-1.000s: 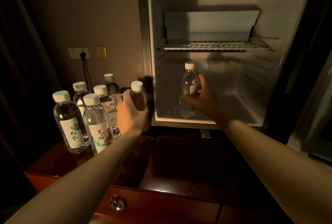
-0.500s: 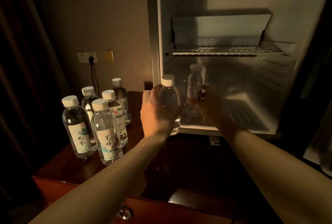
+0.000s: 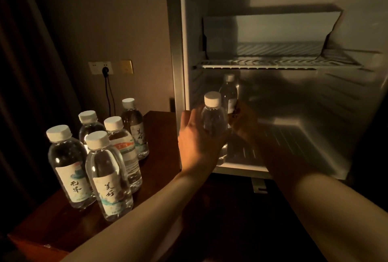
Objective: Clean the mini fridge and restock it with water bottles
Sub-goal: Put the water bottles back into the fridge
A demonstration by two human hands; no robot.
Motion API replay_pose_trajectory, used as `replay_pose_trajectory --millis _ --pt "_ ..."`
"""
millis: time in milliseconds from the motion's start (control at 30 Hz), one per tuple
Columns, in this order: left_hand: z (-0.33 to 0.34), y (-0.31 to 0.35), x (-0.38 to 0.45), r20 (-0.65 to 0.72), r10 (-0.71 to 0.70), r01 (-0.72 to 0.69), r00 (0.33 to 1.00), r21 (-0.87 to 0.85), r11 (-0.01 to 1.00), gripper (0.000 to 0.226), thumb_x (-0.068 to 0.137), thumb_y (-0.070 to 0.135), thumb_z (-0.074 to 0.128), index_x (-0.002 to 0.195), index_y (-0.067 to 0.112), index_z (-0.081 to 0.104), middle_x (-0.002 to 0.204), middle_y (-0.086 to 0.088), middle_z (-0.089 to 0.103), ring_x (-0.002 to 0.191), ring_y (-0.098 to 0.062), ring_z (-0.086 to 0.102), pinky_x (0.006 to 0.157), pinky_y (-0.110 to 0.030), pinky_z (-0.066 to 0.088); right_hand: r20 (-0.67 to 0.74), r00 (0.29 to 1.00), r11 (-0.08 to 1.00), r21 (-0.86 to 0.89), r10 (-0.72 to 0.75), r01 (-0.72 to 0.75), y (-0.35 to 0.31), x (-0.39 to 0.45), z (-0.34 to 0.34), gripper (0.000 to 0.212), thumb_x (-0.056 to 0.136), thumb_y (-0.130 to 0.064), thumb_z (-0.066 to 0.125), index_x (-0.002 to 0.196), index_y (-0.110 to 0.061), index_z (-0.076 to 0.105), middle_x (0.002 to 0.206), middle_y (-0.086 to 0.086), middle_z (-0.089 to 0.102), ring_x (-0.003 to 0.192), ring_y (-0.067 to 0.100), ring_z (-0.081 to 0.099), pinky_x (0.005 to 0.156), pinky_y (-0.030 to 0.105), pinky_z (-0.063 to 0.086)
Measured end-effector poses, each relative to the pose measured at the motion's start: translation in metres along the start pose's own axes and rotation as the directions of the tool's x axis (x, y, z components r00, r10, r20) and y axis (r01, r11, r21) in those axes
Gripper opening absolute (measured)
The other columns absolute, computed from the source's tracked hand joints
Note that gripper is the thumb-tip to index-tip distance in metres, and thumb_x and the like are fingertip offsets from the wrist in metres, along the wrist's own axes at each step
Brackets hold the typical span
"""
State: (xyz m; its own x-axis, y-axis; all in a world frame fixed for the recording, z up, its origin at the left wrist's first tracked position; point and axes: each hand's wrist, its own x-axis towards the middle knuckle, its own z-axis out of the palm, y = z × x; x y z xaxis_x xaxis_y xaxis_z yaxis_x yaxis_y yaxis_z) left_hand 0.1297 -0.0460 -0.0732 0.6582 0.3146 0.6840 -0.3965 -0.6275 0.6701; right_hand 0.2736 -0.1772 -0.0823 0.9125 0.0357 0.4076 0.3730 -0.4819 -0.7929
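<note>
The open mini fridge (image 3: 336, 114) stands on a dark wooden desk (image 3: 159, 127), its wire shelf (image 3: 277, 64) bare. Five white-capped water bottles (image 3: 109, 175) cluster on the desk to the left. The left hand (image 3: 197, 142) is clamped around a water bottle (image 3: 213, 121) at the fridge's lower opening. The right hand (image 3: 244, 123), in shadow, grips a second bottle (image 3: 228, 93) standing further inside.
</note>
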Motion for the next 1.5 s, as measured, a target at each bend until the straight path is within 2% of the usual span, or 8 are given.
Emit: replay_pose_trajectory --millis 200,400,467,567,767,1067,1200,1500 --pt "0.008 0.003 0.009 0.016 0.01 -0.011 1.0 0.047 0.999 0.074 0.062 0.029 0.09 0.127 0.022 0.055 0.117 0.009 0.05 0.096 0.001 0.042 0.072 -0.003 0.03 0.01 1.0 0.999 -0.042 0.011 -0.01 -0.003 0.011 0.004 0.053 0.091 -0.006 0.062 0.14 -0.002 0.042 0.133 0.021 0.053 0.123 0.036 0.051 0.095 0.032 0.04" --pt "0.012 0.004 0.016 0.025 0.025 -0.027 0.999 0.081 0.996 0.073 0.062 0.03 0.09 0.126 0.02 0.057 0.118 0.001 0.055 0.098 -0.006 0.049 0.073 -0.01 0.034 0.017 1.0 0.999 -0.033 0.023 -0.022 0.001 0.003 -0.008 0.065 0.083 -0.019 0.076 0.137 -0.004 0.044 0.121 0.009 0.057 0.112 0.026 0.057 0.094 0.038 0.049" --pt "0.012 0.004 0.016 0.038 0.024 -0.027 0.999 0.086 0.996 0.073 0.063 0.029 0.09 0.127 0.02 0.056 0.119 0.0 0.055 0.099 -0.006 0.047 0.074 -0.012 0.034 -0.045 0.998 0.999 0.007 0.039 -0.039 0.003 -0.002 -0.017 0.062 0.079 -0.017 0.08 0.132 -0.006 0.049 0.114 0.005 0.059 0.104 0.021 0.06 0.079 0.032 0.052" --pt "0.012 0.006 0.017 0.037 0.008 -0.011 0.999 0.072 0.997 0.073 0.065 0.027 0.089 0.129 0.018 0.055 0.122 0.001 0.054 0.101 -0.005 0.045 0.075 -0.008 0.03 -0.071 0.996 0.998 -0.044 0.051 -0.055 0.003 -0.01 -0.038 0.058 0.081 -0.018 0.079 0.131 -0.008 0.05 0.106 0.003 0.058 0.092 0.015 0.057 0.064 0.02 0.043" --pt "0.024 0.012 0.016 0.024 0.04 -0.042 0.999 0.083 0.996 0.074 0.065 0.027 0.089 0.129 0.012 0.055 0.122 -0.003 0.056 0.106 -0.008 0.043 0.084 -0.022 0.04 -0.061 0.995 0.987 -0.131 0.085 -0.092 0.007 -0.039 -0.075 0.051 0.084 -0.026 0.076 0.127 -0.014 0.052 0.102 0.003 0.063 0.095 0.021 0.064 0.082 0.032 0.055" --pt "0.048 0.019 0.016 0.078 0.042 -0.044 0.996 0.021 0.999 0.079 0.07 0.022 0.086 0.139 0.016 0.047 0.13 -0.004 0.053 0.11 -0.011 0.048 0.096 -0.04 0.049 -0.025 0.999 0.985 -0.172 0.026 -0.029 0.01 -0.068 -0.106 0.052 0.085 -0.023 0.074 0.131 -0.016 0.051 0.105 0.006 0.066 0.092 0.023 0.065 0.085 0.043 0.057" --pt "0.055 0.013 0.023 0.071 0.043 -0.045 0.997 0.016 0.999 0.081 0.074 0.02 0.084 0.143 0.015 0.044 0.131 -0.008 0.053 0.116 -0.023 0.053 0.096 -0.045 0.05 -0.016 1.0 0.984 -0.175 0.012 -0.015 0.013 -0.064 -0.107 0.051 0.086 -0.023 0.074 0.13 -0.016 0.05 0.103 0.007 0.066 0.088 0.022 0.065 0.079 0.038 0.057" --pt "0.067 -0.002 0.044 0.102 0.025 -0.024 0.994 -0.014 1.0 0.08 0.077 0.021 0.082 0.146 0.021 0.041 0.135 -0.007 0.054 0.121 -0.022 0.052 0.097 -0.035 0.044 -0.003 1.0 0.986 -0.166 -0.024 0.024 0.023 -0.043 -0.08 0.049 0.086 -0.019 0.073 0.129 -0.018 0.051 0.101 0.003 0.064 0.091 0.018 0.065 0.079 0.029 0.054"
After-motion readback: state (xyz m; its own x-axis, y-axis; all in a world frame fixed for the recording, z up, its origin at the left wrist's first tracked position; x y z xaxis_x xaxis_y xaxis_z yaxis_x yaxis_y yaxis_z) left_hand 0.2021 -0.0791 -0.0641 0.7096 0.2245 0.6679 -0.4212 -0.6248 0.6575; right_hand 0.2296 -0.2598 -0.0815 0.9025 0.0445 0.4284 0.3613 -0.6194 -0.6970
